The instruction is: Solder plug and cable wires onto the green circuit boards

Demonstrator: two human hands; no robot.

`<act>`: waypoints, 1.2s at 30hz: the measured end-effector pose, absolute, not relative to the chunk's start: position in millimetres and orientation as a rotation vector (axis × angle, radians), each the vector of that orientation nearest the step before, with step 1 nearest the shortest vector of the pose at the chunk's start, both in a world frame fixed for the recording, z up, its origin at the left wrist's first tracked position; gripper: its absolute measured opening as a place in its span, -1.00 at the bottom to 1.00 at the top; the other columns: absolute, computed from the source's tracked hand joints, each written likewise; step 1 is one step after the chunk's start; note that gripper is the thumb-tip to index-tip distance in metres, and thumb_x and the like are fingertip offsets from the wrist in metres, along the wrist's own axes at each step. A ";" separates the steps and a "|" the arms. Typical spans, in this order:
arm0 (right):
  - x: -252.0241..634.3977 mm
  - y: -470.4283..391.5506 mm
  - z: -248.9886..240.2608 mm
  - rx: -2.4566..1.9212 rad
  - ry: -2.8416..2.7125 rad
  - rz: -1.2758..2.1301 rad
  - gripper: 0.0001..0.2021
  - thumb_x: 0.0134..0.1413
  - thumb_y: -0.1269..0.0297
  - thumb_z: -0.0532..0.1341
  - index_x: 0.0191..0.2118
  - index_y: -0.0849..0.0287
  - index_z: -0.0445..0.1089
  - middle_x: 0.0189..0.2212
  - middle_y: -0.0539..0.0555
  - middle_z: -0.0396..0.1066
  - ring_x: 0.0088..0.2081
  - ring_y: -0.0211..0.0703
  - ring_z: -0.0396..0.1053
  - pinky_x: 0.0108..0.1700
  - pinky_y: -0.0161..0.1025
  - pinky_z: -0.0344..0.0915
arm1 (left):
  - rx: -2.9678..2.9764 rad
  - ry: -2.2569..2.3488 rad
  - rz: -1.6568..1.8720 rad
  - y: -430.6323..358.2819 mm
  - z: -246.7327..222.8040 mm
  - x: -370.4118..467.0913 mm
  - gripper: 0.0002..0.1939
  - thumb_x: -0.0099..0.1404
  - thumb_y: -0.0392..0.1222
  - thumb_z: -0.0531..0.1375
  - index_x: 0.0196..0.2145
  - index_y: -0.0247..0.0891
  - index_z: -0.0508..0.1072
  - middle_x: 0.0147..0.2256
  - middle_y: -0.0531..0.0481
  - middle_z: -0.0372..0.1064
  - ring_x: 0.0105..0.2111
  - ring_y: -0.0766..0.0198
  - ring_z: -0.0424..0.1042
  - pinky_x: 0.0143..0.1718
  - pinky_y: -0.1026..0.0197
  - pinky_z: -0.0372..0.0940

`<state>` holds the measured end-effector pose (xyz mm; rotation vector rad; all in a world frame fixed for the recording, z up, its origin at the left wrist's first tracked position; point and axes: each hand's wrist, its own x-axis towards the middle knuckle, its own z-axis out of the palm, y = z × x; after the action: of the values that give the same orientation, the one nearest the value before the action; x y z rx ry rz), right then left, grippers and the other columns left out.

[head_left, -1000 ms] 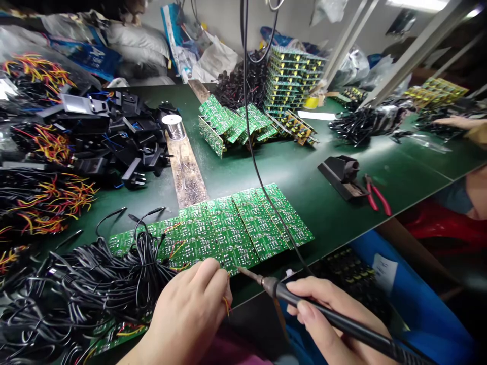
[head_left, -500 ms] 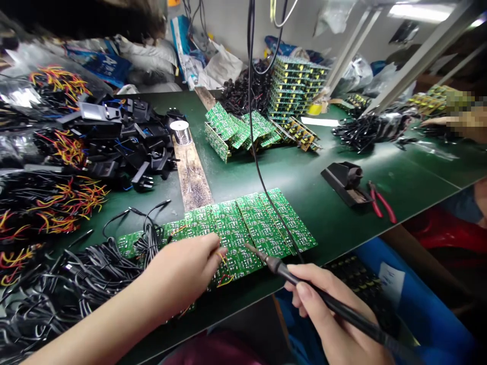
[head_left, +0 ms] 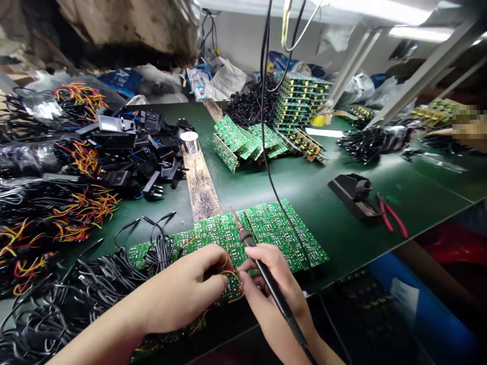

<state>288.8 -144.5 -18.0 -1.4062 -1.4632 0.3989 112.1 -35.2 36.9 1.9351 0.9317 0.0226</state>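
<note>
My right hand (head_left: 283, 309) is closed around a soldering iron (head_left: 246, 236), whose bare tip points away over the far edge of the green circuit boards (head_left: 276, 228). Its thumb and a finger also reach the thin red and yellow wires (head_left: 233, 272) beside my left hand. Closed low over the boards, my left hand (head_left: 190, 289) pinches these wires; their ends are partly hidden by the fingers. Bundled black cables (head_left: 162, 252) lie on the boards just left of that hand.
A solder spool (head_left: 189, 142) stands on a stained wooden strip (head_left: 201, 187). Black plug housings (head_left: 133, 152) and cable bundles crowd the left. To the right lie an iron holder (head_left: 353, 195) and red-handled pliers (head_left: 393, 218). Stacked boards (head_left: 302, 104) stand behind; another person's hand (head_left: 470, 134) shows far right.
My right hand has moved left to meet my left hand at the wires, and the iron's tip has swung up and away. The whole view has shifted slightly.
</note>
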 end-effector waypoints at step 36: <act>328.7 -172.2 -1.6 -1.631 -1.440 0.265 -0.79 0.42 0.35 0.26 0.07 -0.04 0.52 0.01 0.06 0.52 -0.05 -0.14 0.60 -0.04 -0.33 0.61 | 2.430 1.247 -0.004 -55.5 -0.1 134.2 -0.78 0.54 -0.18 0.04 -0.24 -0.15 0.45 -0.27 0.00 0.52 -0.25 0.09 0.57 -0.25 0.10 0.32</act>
<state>328.7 -172.2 -1.6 -1.6312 -1.4404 0.2654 134.2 -55.5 -0.1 2.4301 1.2471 -0.0035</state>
